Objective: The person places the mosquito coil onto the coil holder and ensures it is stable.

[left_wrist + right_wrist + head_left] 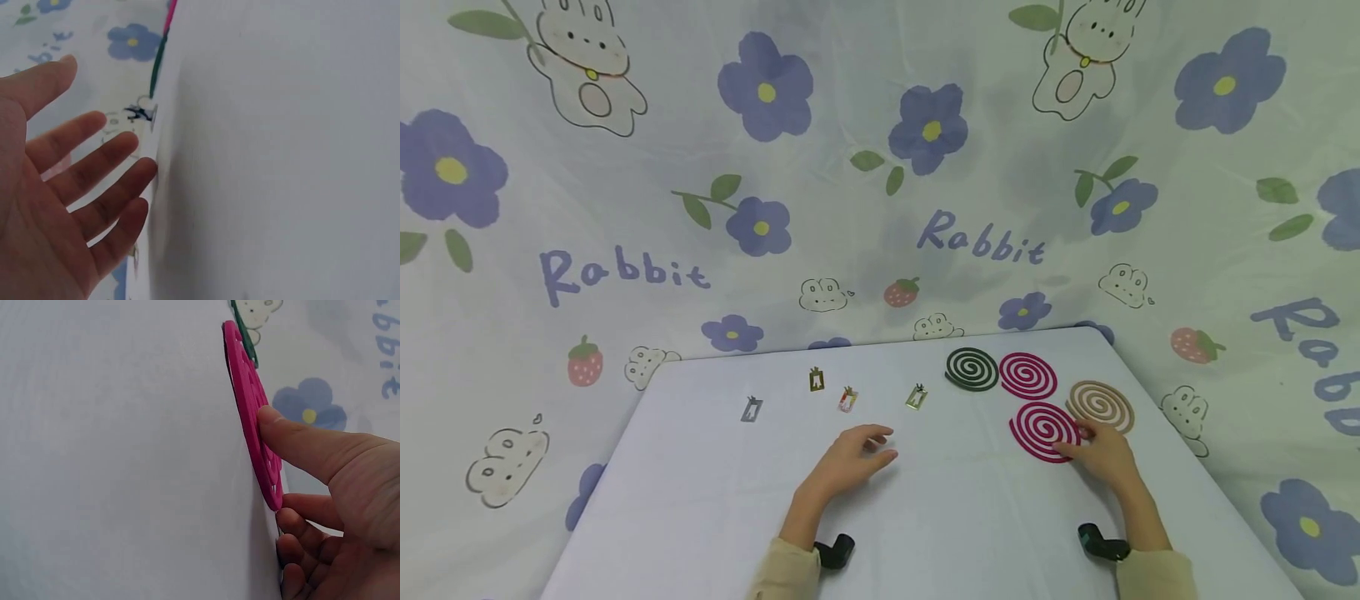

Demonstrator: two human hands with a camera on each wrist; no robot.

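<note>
1. The right hand pinches the near pink coil, to the right of the green coil and nearer the person; thumb on top, finger at the rim, a grip that likely suits so flat a thing.
2. The left hand, fingers spread and holding nothing, is left of the green coil, also nearer.
3. Four small metal frames lie left of the green coil, the far pink coil and tan coil right, perhaps sorted by kind.
4. The far edge of the bench runs just beyond the green coil; the widest room for moving is on its near side.
</note>
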